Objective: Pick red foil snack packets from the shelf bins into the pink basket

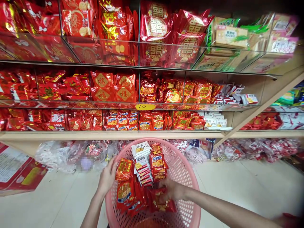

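A pink perforated plastic basket (190, 177) stands in front of me with wrapped snack packets inside. My left hand (108, 178) is closed over the basket's left rim, its fingertips beside a small red packet (124, 169). Inside the basket, my right hand (173, 189) is closed on a dark red snack packet (162, 204) at the lower right of the pile; part of its fingers is hidden. Around it lie a row of white packets (143, 167), a stack of red and blue packets (158, 163) and larger red packets (127, 196).
Shelves with clear dividers (139, 85) hold many red snack packets, with a yellow price tag (145, 106) on one edge. Clear plastic bags (57, 155) of goods lie beneath the bottom shelf (166, 135). A red box (17, 171) sits on the tiled floor (228, 193) at left.
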{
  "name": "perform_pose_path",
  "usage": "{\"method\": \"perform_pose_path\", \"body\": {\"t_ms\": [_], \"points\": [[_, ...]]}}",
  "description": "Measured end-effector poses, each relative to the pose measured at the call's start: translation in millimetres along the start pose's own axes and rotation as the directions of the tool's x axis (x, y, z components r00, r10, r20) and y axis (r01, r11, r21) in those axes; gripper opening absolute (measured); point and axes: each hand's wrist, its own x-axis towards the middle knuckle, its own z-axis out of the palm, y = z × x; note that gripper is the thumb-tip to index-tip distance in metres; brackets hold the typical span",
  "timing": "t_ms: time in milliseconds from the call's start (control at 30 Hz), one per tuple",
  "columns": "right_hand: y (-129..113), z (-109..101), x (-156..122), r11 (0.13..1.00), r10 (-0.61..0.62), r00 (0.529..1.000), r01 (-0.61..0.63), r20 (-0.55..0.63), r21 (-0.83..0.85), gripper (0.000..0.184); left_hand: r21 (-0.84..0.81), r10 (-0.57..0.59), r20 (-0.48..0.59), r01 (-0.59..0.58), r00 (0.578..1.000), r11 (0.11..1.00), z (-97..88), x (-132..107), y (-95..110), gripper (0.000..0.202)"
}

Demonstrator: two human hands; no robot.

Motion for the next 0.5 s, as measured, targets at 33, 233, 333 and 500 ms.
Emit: {"method": "perform_pose_path", "body": {"t_ms": [33, 233, 333, 500], "points": [[2, 1, 4, 0.999, 0.032, 0.999, -0.032, -0.003, -0.002, 0.030, 0.000, 0.001, -0.002, -0.001, 1.000, 1.000, 0.2, 0, 0, 0.058], [21, -7, 20, 0.990, 0.143, 0.985, -0.141, 0.098, -0.025, 0.018, 0.010, -0.007, -0.010, 0.008, 1.000, 1.000, -0.4, -1, 3, 0.056], [32, -10, 25, 0.989, 0.148, 0.985, -0.146, 0.093, -0.031, 0.022, 0.012, -0.011, -0.016, 0.011, 1.000, 1.000, -0.5, -1, 4, 0.056], [38, -5, 32, 0.977, 0.208, 0.975, -0.204, 0.083, -0.057, 0.029, -0.001, 0.000, -0.018, 0.000, 1.000, 1.000, 0.5, -1, 2, 0.057]]}}
